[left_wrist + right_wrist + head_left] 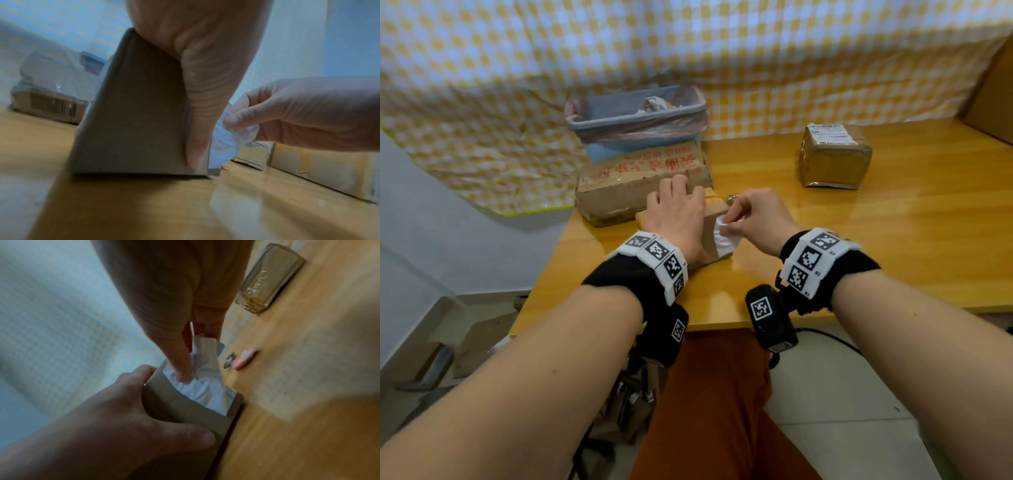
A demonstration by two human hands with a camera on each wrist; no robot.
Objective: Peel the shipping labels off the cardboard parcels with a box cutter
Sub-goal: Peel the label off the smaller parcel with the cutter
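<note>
Parcel (714, 219) — your left hand (676, 209) clamps it on the tabletop (859, 240); your right hand (760, 219) pinches the half-lifted label (724, 234) on its right face — box cutter (244, 359) lies beyond, unheld.

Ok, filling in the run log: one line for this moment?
left hand: holds parcel | right hand: pinches crumpled label | box cutter: on table
</note>
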